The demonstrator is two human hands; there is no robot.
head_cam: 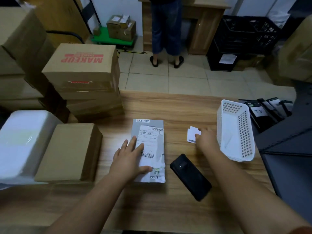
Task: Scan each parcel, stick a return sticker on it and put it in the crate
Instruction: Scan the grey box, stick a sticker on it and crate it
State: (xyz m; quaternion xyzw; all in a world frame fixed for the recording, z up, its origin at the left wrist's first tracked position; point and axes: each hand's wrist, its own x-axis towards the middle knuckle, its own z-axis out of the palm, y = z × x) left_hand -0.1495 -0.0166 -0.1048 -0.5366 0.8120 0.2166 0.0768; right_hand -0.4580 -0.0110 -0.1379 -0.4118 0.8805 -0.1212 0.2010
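The sticker step seems to be in hand: the grey parcel (148,150) at table centre is pressed flat by the left hand (128,157) with straight fingers, while white stickers (192,133) at 2 o'clock are pinched by the right hand (206,139) (peeling and placing on the parcel comes next).

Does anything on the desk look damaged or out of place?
Yes. The shipping label on the grey parcel is torn and ragged along its lower edge, and the white basket lies tipped on its side.
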